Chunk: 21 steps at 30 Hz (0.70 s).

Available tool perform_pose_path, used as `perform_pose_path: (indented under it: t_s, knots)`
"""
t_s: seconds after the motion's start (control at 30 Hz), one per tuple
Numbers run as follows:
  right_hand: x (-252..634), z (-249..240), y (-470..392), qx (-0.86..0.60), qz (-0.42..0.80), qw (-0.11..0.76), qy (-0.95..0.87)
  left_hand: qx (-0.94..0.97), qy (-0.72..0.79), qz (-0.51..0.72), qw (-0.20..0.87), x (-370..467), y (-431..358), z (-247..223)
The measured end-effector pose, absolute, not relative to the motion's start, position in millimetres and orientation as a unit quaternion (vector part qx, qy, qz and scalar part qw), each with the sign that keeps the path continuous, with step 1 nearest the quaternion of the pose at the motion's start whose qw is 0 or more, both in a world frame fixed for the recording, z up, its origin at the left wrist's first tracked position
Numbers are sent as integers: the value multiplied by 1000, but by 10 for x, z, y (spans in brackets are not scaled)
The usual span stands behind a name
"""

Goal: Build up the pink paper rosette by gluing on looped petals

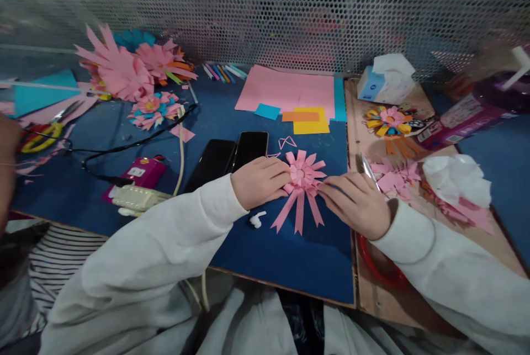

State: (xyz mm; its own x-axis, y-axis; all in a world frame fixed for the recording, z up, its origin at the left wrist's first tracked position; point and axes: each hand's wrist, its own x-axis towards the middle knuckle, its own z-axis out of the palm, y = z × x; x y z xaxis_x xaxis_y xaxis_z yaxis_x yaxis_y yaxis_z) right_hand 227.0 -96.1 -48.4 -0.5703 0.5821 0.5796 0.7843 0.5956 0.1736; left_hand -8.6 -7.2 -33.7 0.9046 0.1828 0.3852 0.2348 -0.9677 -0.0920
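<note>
A pink paper flower (303, 173) lies on the blue tabletop in front of me, its petals fanned out and three long forked strips hanging toward me. My left hand (261, 181) has its fingers closed on the flower's left edge. On the opposite side, the fingertips of my right hand (356, 200) pinch a petal at the right edge. Just beyond the flower are small folded pink paper strips (286, 142). A white earbud (257, 219) rests below my left hand. Scissors with red handles (383, 272) lie partly hidden under my right hand and sleeve.
Two dark phones (211, 163) lie left of my hand, near a magenta box (143, 174) with cables. Finished paper flowers (124, 68) are heaped back left. Pink sheets (285, 87) lie behind. Right are pink scraps (397, 178), a tissue pack (383, 81) and a purple bottle (467, 115).
</note>
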Motion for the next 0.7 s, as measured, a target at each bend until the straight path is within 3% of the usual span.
perform_pose_path:
  t_s: [0.2,0.37,0.5,0.7]
  knots:
    - [2283,-521,-911,-448,-116,325,-825,-979,-110,-158,62,-115,-68,-329]
    - [2335,-540,-833,-477,-49,375,-793,-956,-179,-214,89,-115,-79,-275]
    - [2364,-544,-805,-496,1,370,-785,-928,-282,-224,97,-111,-129,-245]
    - [2328,-543,-842,-461,1,336,-821,-903,-407,-113,82,-111,-185,-285]
